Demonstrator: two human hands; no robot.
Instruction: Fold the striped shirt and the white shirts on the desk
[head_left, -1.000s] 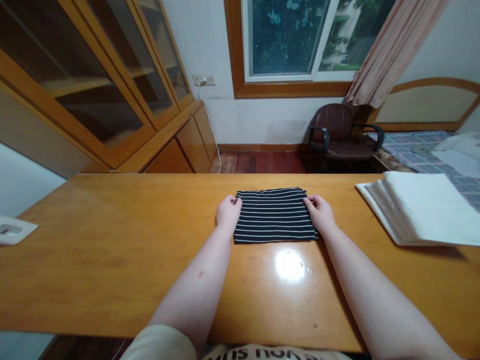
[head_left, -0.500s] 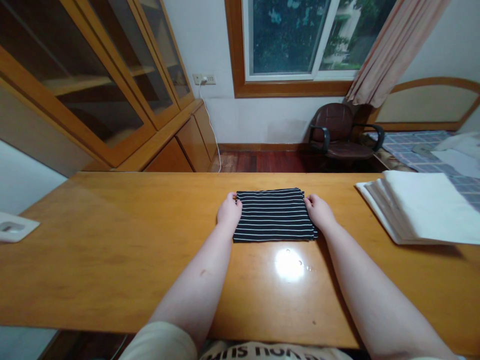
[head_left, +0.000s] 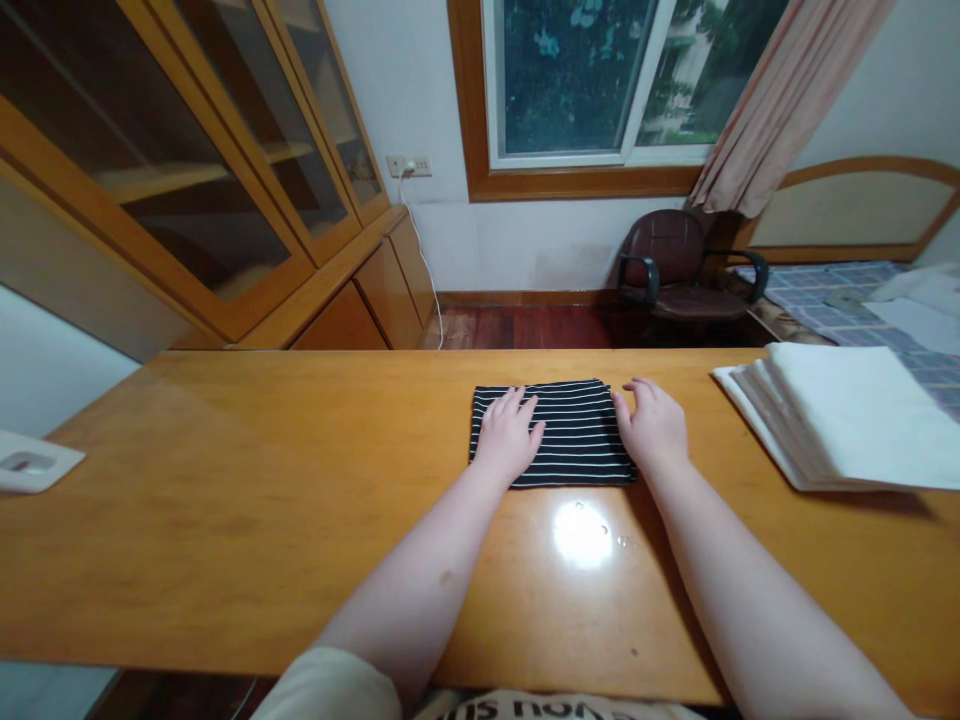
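Note:
A folded black cloth with thin white stripes (head_left: pixel 574 430) lies flat on the wooden table (head_left: pixel 285 520) in front of me. My left hand (head_left: pixel 510 435) rests on the left part of the cloth, fingers stretched out and spread, and covers some of its stripes. At the cloth's right edge is my right hand (head_left: pixel 654 425), its thumb and fingers apart. Its thumb is at the edge of the fabric; whether it presses on the cloth I cannot tell.
A stack of folded white cloth (head_left: pixel 870 415) lies at the table's right. On the left edge is a white object with a grey oval (head_left: pixel 34 462). Beyond the table stand a glass-door cabinet (head_left: pixel 307 240), a brown armchair (head_left: pixel 675 265) and a bed (head_left: pixel 847 300).
My left hand has moved from the cloth's left edge onto its top, and its fingers have spread. My right hand has opened and shifted slightly right. The cloth lies nearly as before.

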